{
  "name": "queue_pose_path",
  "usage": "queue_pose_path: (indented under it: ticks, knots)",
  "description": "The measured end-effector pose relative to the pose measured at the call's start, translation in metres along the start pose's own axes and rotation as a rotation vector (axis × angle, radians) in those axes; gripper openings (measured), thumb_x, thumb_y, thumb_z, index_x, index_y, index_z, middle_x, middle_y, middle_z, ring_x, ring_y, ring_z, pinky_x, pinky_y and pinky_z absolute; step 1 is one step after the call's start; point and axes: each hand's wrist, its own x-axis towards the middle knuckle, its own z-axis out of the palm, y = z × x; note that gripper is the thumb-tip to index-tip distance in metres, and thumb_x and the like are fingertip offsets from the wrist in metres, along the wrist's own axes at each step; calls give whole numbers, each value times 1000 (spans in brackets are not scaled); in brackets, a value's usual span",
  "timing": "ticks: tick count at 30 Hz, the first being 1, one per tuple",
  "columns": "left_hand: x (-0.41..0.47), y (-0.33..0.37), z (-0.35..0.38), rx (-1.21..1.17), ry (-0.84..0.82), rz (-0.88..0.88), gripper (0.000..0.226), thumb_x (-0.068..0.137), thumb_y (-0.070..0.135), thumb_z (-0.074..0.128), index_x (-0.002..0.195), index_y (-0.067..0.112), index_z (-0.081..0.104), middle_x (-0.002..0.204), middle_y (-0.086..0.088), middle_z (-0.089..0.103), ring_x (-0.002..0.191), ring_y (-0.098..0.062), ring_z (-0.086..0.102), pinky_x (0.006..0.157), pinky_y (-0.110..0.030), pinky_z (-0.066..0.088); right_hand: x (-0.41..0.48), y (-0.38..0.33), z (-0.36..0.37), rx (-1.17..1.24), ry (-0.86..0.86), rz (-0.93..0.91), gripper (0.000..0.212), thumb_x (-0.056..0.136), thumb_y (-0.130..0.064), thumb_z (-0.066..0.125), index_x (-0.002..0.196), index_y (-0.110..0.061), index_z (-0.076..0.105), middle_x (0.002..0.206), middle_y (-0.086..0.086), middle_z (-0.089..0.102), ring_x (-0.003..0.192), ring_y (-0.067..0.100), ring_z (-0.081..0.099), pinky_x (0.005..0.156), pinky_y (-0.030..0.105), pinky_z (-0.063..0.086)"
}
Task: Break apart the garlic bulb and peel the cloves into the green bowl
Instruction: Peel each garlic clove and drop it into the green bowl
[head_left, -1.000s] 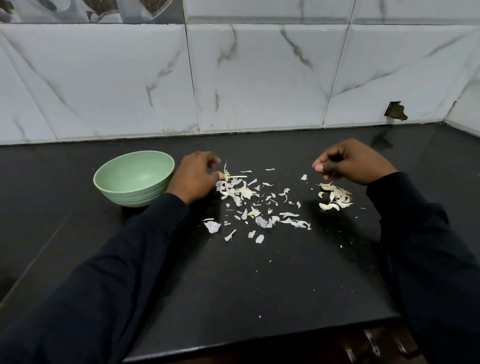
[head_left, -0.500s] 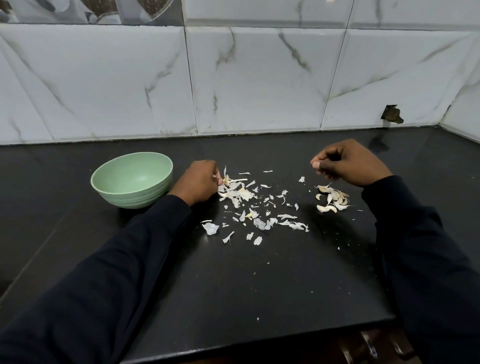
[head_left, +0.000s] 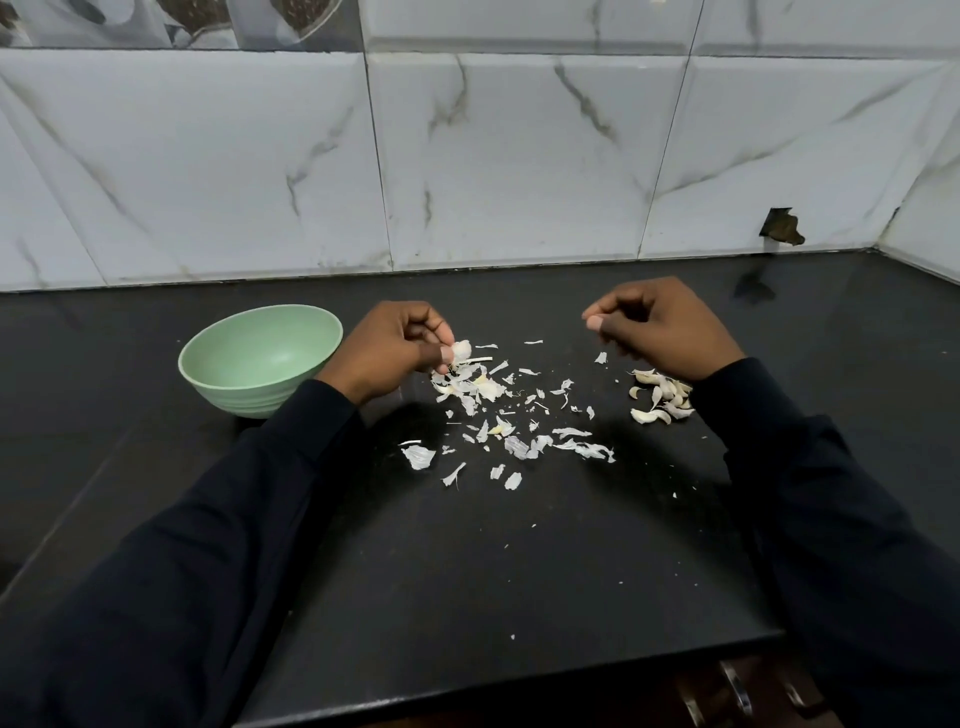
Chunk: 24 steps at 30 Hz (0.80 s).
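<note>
**Clove pinched in left hand, nothing showing in the bowl**

The left hand (head_left: 400, 353) pinches a garlic clove (head_left: 461, 348) just over the scattered skins (head_left: 498, 410), right of the green bowl (head_left: 244, 395). The right hand (head_left: 660, 332) is curled, thumb to fingertip; I can't tell if it holds a scrap. The heap of cloves (head_left: 657, 395) sits by the right wrist.

Best to bring the right hand across, nick the skin at the root end and strip it.

The bowl is near the left wrist and easy to knock. The dark surface (head_left: 467, 571) is open toward the near edge.
</note>
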Motion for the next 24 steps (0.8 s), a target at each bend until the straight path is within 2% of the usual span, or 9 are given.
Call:
queue_pose_path:
  ticks: [3, 6, 8, 10, 12, 15, 17, 19, 24]
  knots:
    - [-5, 12, 9, -72, -103, 101, 28, 83, -8, 75, 92, 10, 56, 79, -10, 69, 66, -15, 68, 68, -24, 56, -3, -28, 28, 110, -155, -118, 17, 96, -19, 73, 112, -19, 77, 89, -2, 75, 73, 11, 67, 61, 24, 54]
    - [-10, 20, 19, -68, -156, 163, 35, 84, -6, 76, 95, 14, 49, 78, -5, 70, 70, -18, 68, 68, -25, 54, -3, -45, 56, 59, -289, -222, 24, 93, -24, 77, 116, -18, 77, 101, -6, 77, 86, 9, 73, 75, 28, 60]
    - [-13, 23, 22, -68, -134, 176, 37, 86, -6, 74, 97, 13, 45, 76, -7, 69, 70, -22, 68, 66, -25, 54, -3, -46, 64, 118, -291, -198, 24, 89, -22, 80, 112, -15, 77, 94, -2, 78, 79, 13, 74, 75, 38, 63]
    - [-15, 25, 22, -118, -106, 166, 38, 87, -10, 70, 99, 12, 41, 79, -19, 67, 69, -27, 68, 65, -26, 55, -2, -44, 64, 238, -308, -140, 23, 86, -10, 81, 109, -11, 77, 90, 1, 78, 78, 16, 74, 77, 41, 64]
    - [-16, 27, 22, -112, -100, 162, 40, 87, -11, 69, 99, 11, 39, 83, -23, 67, 68, -27, 68, 64, -27, 56, -3, -43, 63, 272, -321, -134, 21, 83, -2, 82, 104, -7, 77, 87, 1, 78, 78, 16, 74, 77, 36, 63]
    - [-15, 28, 23, -51, -117, 154, 39, 88, -8, 70, 97, 14, 40, 81, -16, 69, 67, -25, 69, 64, -30, 56, -3, -42, 58, 281, -299, -147, 19, 80, -3, 84, 97, 0, 77, 85, 6, 78, 75, 14, 72, 72, 25, 59]
    - [-14, 27, 21, 13, -120, 149, 37, 89, -5, 69, 96, 18, 40, 80, -12, 70, 67, -22, 68, 64, -31, 55, -2, -38, 55, 328, -242, -129, 20, 80, -4, 85, 96, 2, 76, 84, 13, 76, 73, 18, 70, 72, 29, 59]
    - [-12, 24, 19, 73, -137, 151, 34, 89, -3, 69, 96, 19, 44, 79, -5, 71, 68, -18, 65, 66, -32, 53, -1, -33, 52, 407, -199, -85, 21, 80, -4, 85, 97, 3, 74, 81, 16, 74, 72, 22, 68, 70, 34, 59]
    - [-14, 19, 24, 263, -147, 130, 25, 83, 11, 80, 95, 32, 73, 91, 4, 74, 80, -15, 70, 78, -31, 55, -2, -27, 58, 494, -203, -47, 20, 82, 9, 78, 100, 2, 73, 80, 11, 74, 74, 22, 73, 68, 29, 60]
